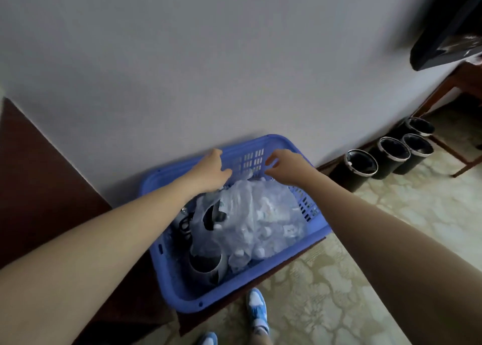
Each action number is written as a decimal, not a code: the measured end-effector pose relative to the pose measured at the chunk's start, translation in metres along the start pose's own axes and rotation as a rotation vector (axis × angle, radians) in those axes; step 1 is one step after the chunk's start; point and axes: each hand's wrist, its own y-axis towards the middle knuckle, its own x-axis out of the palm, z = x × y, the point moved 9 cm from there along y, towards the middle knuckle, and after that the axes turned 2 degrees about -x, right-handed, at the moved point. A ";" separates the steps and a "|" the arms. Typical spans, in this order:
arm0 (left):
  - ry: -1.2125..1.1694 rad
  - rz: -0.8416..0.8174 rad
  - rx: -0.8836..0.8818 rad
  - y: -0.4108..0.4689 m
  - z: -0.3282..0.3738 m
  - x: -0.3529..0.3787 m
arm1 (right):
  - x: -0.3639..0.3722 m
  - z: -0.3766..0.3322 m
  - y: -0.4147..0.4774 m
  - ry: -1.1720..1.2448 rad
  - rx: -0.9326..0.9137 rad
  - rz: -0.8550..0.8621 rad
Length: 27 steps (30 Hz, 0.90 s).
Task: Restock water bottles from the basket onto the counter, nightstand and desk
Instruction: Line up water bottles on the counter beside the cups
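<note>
A blue plastic basket sits on a low dark wooden stand against the wall. Inside it lies a clear plastic bag full of water bottles, with white caps showing through. Beside the bag are a grey metal cup and some dark cables. My left hand reaches over the basket's far left, fingers loosely curled above the bag's top. My right hand hovers over the far right, fingers curled downward near the bag's upper edge. Whether either hand touches the bag is unclear.
Several black bins with silver rims stand on the floor at the right by the wall. A wooden table leg and a dark screen are at the upper right. Dark wood furniture is on the left. My blue shoes are below.
</note>
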 end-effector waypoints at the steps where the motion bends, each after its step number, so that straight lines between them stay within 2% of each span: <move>1: -0.015 -0.006 -0.025 0.005 -0.007 0.004 | 0.005 0.002 0.009 0.002 -0.014 -0.013; 13: -0.136 0.033 -0.321 0.067 -0.087 0.069 | 0.099 0.040 0.112 -0.006 -0.166 -0.290; 20: -0.166 0.023 -0.370 0.098 -0.133 0.102 | 0.130 0.015 0.163 0.020 -0.323 -0.172; 25: -0.148 0.043 -0.316 0.137 -0.146 0.103 | 0.156 -0.009 0.205 -0.015 -0.402 -0.176; 27: -0.144 0.012 -0.314 0.149 -0.151 0.111 | 0.175 -0.013 0.219 -0.036 -0.398 -0.232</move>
